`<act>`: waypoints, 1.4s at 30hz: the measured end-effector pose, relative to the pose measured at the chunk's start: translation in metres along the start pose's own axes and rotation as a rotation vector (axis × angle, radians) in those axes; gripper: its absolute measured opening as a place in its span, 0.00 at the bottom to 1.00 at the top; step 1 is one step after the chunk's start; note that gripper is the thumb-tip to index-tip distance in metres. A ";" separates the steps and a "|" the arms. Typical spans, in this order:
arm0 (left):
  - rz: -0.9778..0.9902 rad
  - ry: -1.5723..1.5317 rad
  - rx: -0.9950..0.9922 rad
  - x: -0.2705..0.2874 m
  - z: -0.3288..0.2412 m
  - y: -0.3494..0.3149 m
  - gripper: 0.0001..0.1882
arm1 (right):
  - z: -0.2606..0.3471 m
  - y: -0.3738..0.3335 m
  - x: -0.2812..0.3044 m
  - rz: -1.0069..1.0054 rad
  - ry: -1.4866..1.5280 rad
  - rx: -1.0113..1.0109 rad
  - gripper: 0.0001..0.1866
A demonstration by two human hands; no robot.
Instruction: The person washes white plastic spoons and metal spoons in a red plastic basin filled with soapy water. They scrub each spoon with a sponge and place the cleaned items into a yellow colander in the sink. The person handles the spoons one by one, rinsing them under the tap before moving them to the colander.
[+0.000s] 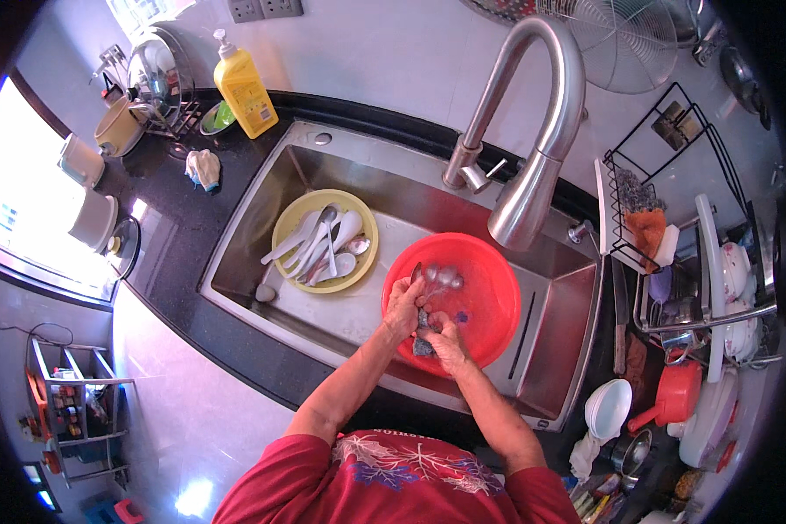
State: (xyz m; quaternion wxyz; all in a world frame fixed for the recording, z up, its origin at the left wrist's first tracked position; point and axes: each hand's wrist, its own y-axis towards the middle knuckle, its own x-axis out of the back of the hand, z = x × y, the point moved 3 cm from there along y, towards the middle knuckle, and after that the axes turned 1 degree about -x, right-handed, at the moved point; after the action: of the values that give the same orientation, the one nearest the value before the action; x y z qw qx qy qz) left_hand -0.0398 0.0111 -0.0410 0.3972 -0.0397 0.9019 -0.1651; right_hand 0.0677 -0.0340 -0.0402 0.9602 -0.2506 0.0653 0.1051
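Over the red basin (502,336) in the sink, my left hand (402,306) is closed round what looks like a metal spoon (417,272), its end poking up past the fingers. My right hand (446,346) presses a grey scouring pad (424,348) close below the left fingers. Several round spoon bowls (445,277) lie in the basin beyond my hands. To the left, a yellow bowl (364,273) holds several white spoons (299,236) and a metal one. The part of the spoon between my hands is hidden.
A curved metal faucet (524,205) hangs over the sink (323,327) just beyond the basin. A yellow pump bottle (246,94) and a cloth (203,169) are on the dark counter at left. Racks with dishes, a red pan (675,393) and white bowls (609,407) crowd the right.
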 end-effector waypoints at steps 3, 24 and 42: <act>-0.116 -0.245 0.029 0.001 0.002 -0.001 0.02 | 0.001 0.001 0.001 0.006 -0.004 0.095 0.10; -0.241 -0.196 0.048 0.013 -0.011 0.000 0.05 | -0.026 0.019 0.086 -0.338 -1.616 0.547 0.06; 0.063 0.054 0.404 -0.015 -0.009 -0.012 0.25 | 0.084 0.027 0.000 -0.340 -0.707 0.778 0.09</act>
State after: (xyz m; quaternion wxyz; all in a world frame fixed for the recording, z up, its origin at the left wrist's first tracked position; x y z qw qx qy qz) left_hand -0.0369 0.0056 -0.0209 0.3778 0.0736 0.8615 -0.3312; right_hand 0.0679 0.0302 0.0200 0.9488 0.1664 -0.2683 -0.0054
